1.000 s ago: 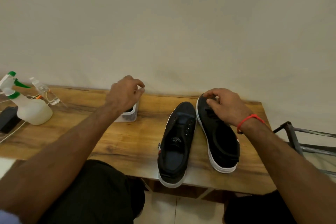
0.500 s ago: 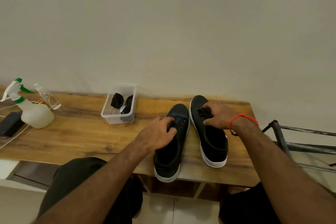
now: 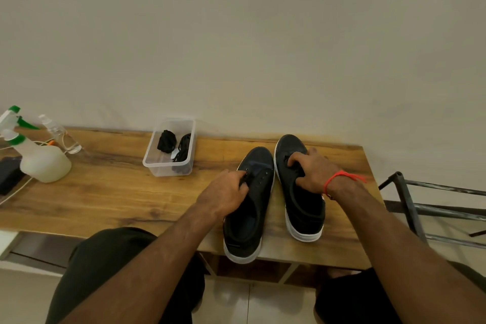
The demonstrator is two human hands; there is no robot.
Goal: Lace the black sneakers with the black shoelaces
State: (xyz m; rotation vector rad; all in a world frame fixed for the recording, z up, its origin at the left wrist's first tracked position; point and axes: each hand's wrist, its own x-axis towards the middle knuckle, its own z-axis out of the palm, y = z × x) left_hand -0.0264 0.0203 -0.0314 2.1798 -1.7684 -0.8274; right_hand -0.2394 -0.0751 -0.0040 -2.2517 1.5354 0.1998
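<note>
Black canvas fills both grips. The left hand [image 3: 226,193] is closed on the eyelet edge of the left sneaker [image 3: 249,208], low and centre in the frame, thumb and fingers pinched on the fabric near the tongue. The right hand [image 3: 311,172] is closed on the throat of the right sneaker [image 3: 299,189], fingers curled into the opening; a red thread band [image 3: 339,179] circles that wrist. The two shoes lie side by side, toes toward the wall, touching or nearly so near the toes, and the left one's white heel overhangs the near edge of the wooden table [image 3: 110,192]. No lace shows in the eyelets. The black shoelaces [image 3: 175,143] lie bundled in a clear plastic tub [image 3: 168,168], left of the shoes and toward the wall. Far left stand a white spray bottle [image 3: 39,158] with green trigger, a small clear bottle [image 3: 61,135] and a dark device [image 3: 9,175] with a white cable. A metal rack [image 3: 434,205] stands at right.
</note>
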